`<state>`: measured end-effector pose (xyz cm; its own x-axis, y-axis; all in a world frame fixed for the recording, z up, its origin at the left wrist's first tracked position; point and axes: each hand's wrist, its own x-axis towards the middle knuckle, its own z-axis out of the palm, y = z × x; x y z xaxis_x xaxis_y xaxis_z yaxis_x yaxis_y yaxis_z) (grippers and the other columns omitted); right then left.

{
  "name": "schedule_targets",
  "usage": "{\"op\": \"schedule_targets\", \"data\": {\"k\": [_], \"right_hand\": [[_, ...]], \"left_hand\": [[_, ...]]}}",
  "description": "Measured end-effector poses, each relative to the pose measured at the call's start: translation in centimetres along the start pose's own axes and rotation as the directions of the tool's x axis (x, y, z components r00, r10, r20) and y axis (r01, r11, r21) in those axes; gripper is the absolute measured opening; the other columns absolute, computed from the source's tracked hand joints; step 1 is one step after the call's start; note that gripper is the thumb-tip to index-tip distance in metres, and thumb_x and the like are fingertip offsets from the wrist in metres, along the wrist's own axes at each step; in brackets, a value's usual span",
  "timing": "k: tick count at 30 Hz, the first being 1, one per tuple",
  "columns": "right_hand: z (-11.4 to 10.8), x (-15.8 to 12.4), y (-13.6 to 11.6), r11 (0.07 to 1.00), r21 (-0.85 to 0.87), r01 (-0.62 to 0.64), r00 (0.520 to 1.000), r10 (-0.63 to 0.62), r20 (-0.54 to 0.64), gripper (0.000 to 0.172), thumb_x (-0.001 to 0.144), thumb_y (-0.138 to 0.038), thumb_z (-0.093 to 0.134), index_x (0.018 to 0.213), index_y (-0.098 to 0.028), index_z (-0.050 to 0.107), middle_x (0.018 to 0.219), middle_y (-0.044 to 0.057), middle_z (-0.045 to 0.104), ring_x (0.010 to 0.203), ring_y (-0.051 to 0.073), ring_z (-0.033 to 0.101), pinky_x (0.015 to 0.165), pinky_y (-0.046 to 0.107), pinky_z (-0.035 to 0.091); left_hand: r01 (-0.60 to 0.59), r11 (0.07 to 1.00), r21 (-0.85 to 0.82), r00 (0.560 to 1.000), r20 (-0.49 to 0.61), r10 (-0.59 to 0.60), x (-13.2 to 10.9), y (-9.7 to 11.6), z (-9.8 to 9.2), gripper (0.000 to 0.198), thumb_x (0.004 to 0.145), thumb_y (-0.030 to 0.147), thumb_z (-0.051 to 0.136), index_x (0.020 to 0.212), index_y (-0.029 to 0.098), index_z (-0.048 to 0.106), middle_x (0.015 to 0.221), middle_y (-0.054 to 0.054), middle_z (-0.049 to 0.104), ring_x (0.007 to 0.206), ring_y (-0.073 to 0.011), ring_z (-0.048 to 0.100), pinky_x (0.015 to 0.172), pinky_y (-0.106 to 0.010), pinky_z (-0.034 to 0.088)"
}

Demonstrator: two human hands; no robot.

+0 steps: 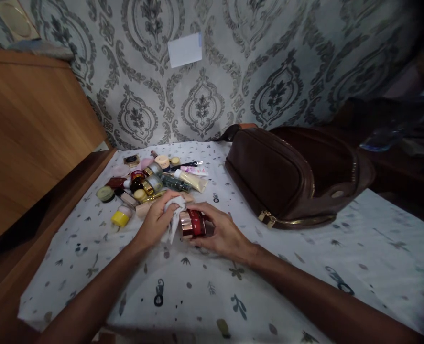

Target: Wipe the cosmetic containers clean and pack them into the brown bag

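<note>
Bare forearms point(100, 282) stretch up from closest to us, over a white printed cloth point(197, 296), and look at the grip out there! Right hand point(226, 234) is clamped on a red jar point(198, 223), fingers over the top, thumb underneath, the jar tipped on its side with its shiny rose-gold cap point(186, 225) pointing at the left hand point(157, 217). And that left hand? Pinched together on a crumpled white tissue point(173, 229), right up beside the cap; whether tissue and cap actually touch, I can't tell.

Just beyond the left hand, what a crowd: jars, tubes and bottles bunched together! A cream tube point(193, 180) lies past the fingertips, a yellow container point(121, 218) sits out to that hand's left, and farther left again comes a pale green jar point(105, 194). Over to the right hand's far right, well apart, slumps a big brown bag point(265, 172), gold zip pulls point(267, 219) facing the hand. Wooden furniture point(36, 129) stands far off to the left hand's left, and patterned wallpaper point(204, 100) rises beyond both.
</note>
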<state>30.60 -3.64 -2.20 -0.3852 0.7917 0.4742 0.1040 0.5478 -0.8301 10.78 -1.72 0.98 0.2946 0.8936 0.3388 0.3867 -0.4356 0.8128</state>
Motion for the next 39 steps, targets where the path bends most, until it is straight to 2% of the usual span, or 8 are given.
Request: {"op": "schedule_targets", "data": {"k": [5,9,14,18,22,28,34,39], "right_hand": [[-0.2,0.6,-0.2,0.949,0.277,-0.152,0.981,0.179,-0.075,0.066,0.063,-0.037,0.088,0.121,-0.026,0.059,0.124,0.008,0.066,0.115,0.026,0.063,0.101,0.045,0.051],[-0.4,0.8,0.2,0.951,0.252,-0.180,0.967,0.218,-0.132,0.065,0.062,-0.034,0.088,0.118,-0.024,0.057,0.118,0.007,0.067,0.108,0.025,0.065,0.098,0.043,0.052],[-0.1,0.5,0.6,0.969,0.118,-0.215,0.957,0.234,-0.172,0.065,0.061,-0.033,0.087,0.118,-0.023,0.059,0.114,0.007,0.068,0.103,0.025,0.065,0.094,0.043,0.053],[-0.1,0.6,0.5,0.943,0.216,-0.253,0.946,0.288,-0.152,0.071,0.060,-0.037,0.088,0.123,-0.024,0.057,0.118,0.008,0.067,0.107,0.026,0.065,0.094,0.043,0.054],[-0.3,0.9,0.3,0.877,0.415,-0.244,0.945,0.312,-0.102,0.069,0.058,-0.040,0.089,0.118,-0.025,0.058,0.121,0.008,0.067,0.112,0.027,0.065,0.097,0.044,0.053],[-0.3,1.0,-0.5,0.799,0.526,-0.292,0.926,0.373,-0.052,0.056,0.060,-0.039,0.089,0.104,-0.024,0.059,0.107,0.005,0.068,0.100,0.023,0.067,0.094,0.040,0.053],[0.0,0.9,-1.3,0.730,0.593,-0.338,0.911,0.411,0.013,0.051,0.062,-0.042,0.086,0.102,-0.024,0.060,0.104,0.004,0.069,0.098,0.023,0.066,0.092,0.040,0.053],[-0.1,1.1,-1.2,0.650,0.677,-0.345,0.881,0.473,-0.005,0.047,0.062,-0.039,0.087,0.100,-0.024,0.063,0.103,0.003,0.070,0.095,0.020,0.066,0.090,0.037,0.053]], "left_hand": [[0.032,0.999,-0.019,0.999,0.008,-0.032,0.2,-0.6,0.2,0.022,0.093,0.025,0.042,0.106,0.020,0.059,0.100,-0.002,0.067,0.094,-0.0191,0.062,0.089,-0.031,0.048],[-0.029,0.995,0.099,0.999,0.029,0.026,-0.6,-0.1,0.7,0.029,0.096,0.024,0.038,0.121,0.019,0.051,0.112,-0.007,0.066,0.102,-0.0214,0.062,0.092,-0.035,0.047],[-0.244,0.935,0.256,0.970,0.072,0.233,-1.7,0.3,0.9,0.031,0.095,0.020,0.040,0.124,0.018,0.049,0.114,-0.010,0.067,0.102,-0.0227,0.064,0.091,-0.037,0.050],[-0.420,0.853,0.310,0.908,0.144,0.395,-1.8,0.1,0.8,0.031,0.095,0.019,0.040,0.123,0.020,0.053,0.113,-0.009,0.068,0.105,-0.0224,0.065,0.093,-0.036,0.050],[-0.306,0.887,0.346,0.951,0.068,0.301,-1.4,-0.2,0.6,0.025,0.095,0.020,0.039,0.116,0.019,0.051,0.106,-0.009,0.069,0.095,-0.0223,0.066,0.083,-0.035,0.051],[-0.137,0.957,0.256,0.990,-0.008,0.144,-1.1,-0.4,0.9,0.014,0.096,0.022,0.038,0.106,0.021,0.048,0.091,-0.004,0.064,0.081,-0.0198,0.060,0.073,-0.031,0.046],[-0.172,0.963,0.208,0.984,-0.004,0.177,-1.2,0.0,1.0,0.012,0.098,0.021,0.038,0.101,0.020,0.049,0.088,-0.004,0.061,0.080,-0.0183,0.058,0.074,-0.029,0.045],[-0.334,0.904,0.268,0.940,0.018,0.342,-1.4,0.5,1.1,0.016,0.100,0.021,0.040,0.111,0.018,0.052,0.101,-0.007,0.063,0.094,-0.0190,0.060,0.085,-0.030,0.048]]}}
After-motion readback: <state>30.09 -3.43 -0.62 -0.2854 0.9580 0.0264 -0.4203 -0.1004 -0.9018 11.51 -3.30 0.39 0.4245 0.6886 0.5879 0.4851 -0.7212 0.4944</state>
